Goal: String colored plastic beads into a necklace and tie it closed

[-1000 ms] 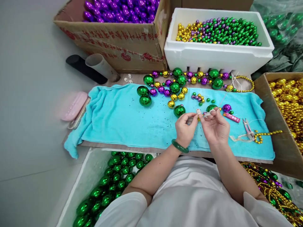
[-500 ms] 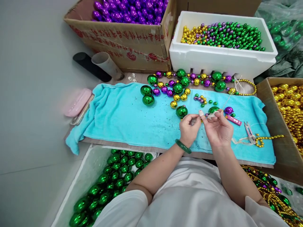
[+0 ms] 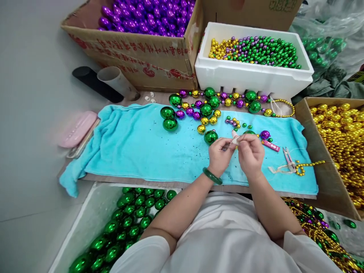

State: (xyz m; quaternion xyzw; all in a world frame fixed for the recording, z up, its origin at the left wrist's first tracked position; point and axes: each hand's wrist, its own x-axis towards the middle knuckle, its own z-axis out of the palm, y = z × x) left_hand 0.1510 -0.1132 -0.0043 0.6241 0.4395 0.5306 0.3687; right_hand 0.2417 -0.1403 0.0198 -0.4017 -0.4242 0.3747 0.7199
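My left hand (image 3: 220,157) is closed in a pinch above the blue towel (image 3: 127,144), a green bangle (image 3: 212,176) at its wrist. What its fingers hold is mostly hidden. My right hand (image 3: 251,156) meets it, thumb and fingers pinched on a small white strip-like piece (image 3: 236,141). One fingertip between the hands has a pale covering. Just beyond lie a large green bead (image 3: 211,137) and a purple bead (image 3: 265,134). A pink packet (image 3: 270,145) and small snips (image 3: 289,158) rest to the right, beside a short gold bead chain (image 3: 311,164).
A necklace of green, purple and gold beads (image 3: 209,92) stretches along the towel's back edge. Behind stand a carton of purple beads (image 3: 127,57) and a white foam box (image 3: 253,76). A gold-bead carton (image 3: 327,182) borders the right; green beads (image 3: 129,210) fill a lower box.
My right hand has turned inward and closed, its fingers coming to the left hand. The thin straight strand that rose from it no longer shows. The whole view has shifted slightly.
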